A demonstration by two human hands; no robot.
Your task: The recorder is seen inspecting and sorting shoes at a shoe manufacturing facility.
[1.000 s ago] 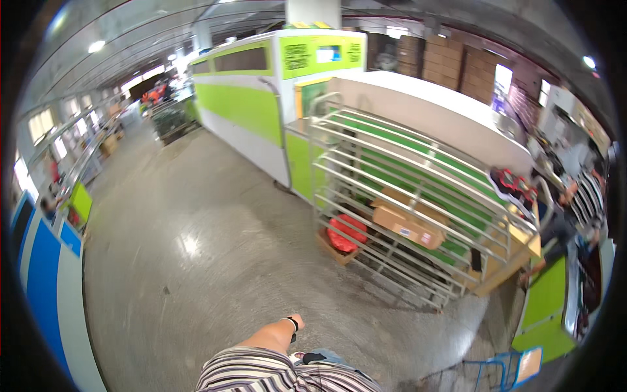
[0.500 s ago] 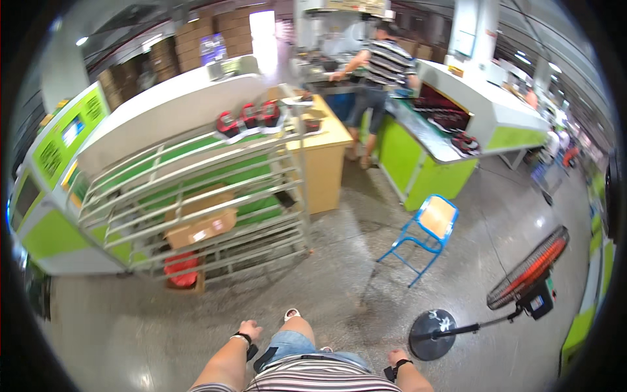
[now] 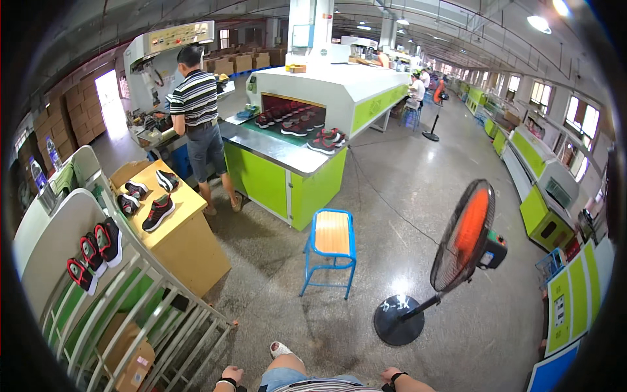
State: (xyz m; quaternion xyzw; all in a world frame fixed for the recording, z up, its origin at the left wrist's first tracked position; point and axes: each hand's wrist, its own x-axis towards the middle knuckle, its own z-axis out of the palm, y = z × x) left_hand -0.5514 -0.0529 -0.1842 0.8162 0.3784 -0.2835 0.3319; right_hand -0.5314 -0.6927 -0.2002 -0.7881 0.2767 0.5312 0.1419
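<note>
My left hand (image 3: 231, 374) hangs low at the bottom edge, beside the metal rack and left of my thigh. Opposite it, my right hand (image 3: 390, 373) hangs below the round black base of the standing fan. Both wrists wear dark bands. Nothing shows in either hand; their fingers point down and are mostly hidden. A blue-framed stool (image 3: 332, 234) with a wooden seat stands ahead of me. To its right is the fan (image 3: 465, 235), its centre orange. Several black-and-red shoes (image 3: 95, 251) rest on the rack at left, and more shoes (image 3: 159, 213) lie on a wooden table.
The pale rack (image 3: 153, 326) fills the lower left, with the wooden table (image 3: 189, 255) behind it. A co-worker (image 3: 196, 108) stands at a machine. Shoes lie at the mouth of a green-and-white conveyor machine (image 3: 287, 183). A cable (image 3: 398, 212) crosses the floor.
My view has swung right and up. The rack has shifted to the left edge, and the stool and fan sit further left. Both hands appear lower in the picture. The co-worker now faces the machine at left.
</note>
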